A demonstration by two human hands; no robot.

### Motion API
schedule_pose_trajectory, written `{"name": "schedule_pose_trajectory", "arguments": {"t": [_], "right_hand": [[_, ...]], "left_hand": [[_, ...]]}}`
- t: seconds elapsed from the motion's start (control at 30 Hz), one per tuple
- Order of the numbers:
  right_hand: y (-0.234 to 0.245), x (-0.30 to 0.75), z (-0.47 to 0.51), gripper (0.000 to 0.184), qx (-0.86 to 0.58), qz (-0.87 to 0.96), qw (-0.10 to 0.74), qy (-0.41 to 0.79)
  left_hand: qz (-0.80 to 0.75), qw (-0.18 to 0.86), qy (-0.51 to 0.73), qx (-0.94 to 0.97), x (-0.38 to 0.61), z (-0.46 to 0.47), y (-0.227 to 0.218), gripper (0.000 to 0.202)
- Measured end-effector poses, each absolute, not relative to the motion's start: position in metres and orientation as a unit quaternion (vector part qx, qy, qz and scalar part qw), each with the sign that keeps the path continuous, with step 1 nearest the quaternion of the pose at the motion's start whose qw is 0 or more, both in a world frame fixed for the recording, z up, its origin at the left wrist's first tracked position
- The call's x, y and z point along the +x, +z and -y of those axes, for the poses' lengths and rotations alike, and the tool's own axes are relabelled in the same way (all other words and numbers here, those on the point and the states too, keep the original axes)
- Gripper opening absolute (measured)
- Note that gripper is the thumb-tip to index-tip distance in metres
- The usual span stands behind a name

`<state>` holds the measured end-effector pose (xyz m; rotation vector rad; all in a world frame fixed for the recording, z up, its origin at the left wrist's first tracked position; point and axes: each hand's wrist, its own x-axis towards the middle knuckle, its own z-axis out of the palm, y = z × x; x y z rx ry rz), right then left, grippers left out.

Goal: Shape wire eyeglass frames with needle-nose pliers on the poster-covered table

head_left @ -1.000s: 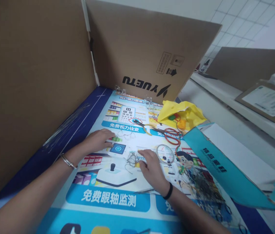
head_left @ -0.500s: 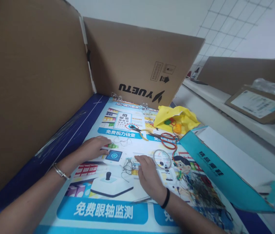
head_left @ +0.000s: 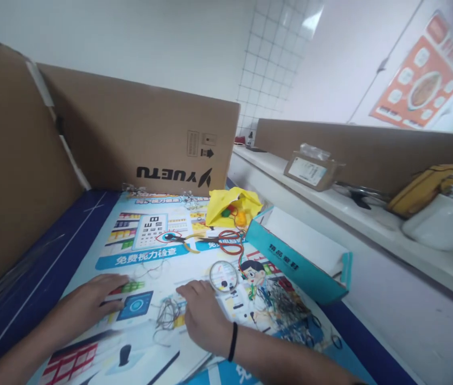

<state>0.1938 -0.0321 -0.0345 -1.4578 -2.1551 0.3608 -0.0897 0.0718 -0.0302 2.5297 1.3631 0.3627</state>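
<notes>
The grip of the right hand point(head_left: 202, 316) is loose and empty, palm down just beside a small tangle of thin grey wire point(head_left: 167, 315) near the near edge of the tabletop point(head_left: 50, 251). The left hand point(head_left: 90, 302) is laid flat and open. The tangle is judged light and springy, best pinched at its dense middle.

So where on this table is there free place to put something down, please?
Free: the dark blue strip between the left cardboard wall and the poster; also the poster's eye-chart part beyond the left hand. Crowded: a wire tangle lies between the hands; right of the right hand are a ring, red wires, a wire pile and the teal box.
</notes>
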Motion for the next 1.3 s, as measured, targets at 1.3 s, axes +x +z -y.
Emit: {"name": "schedule_pose_trajectory", "arguments": {"t": [1.3], "right_hand": [[-0.041, 0.193, 0.032, 0.053, -0.521, 0.811, 0.239, 0.117]], "left_hand": [[-0.484, 0.156, 0.109, 0.854, -0.079, -0.057, -0.011, 0.044]]}}
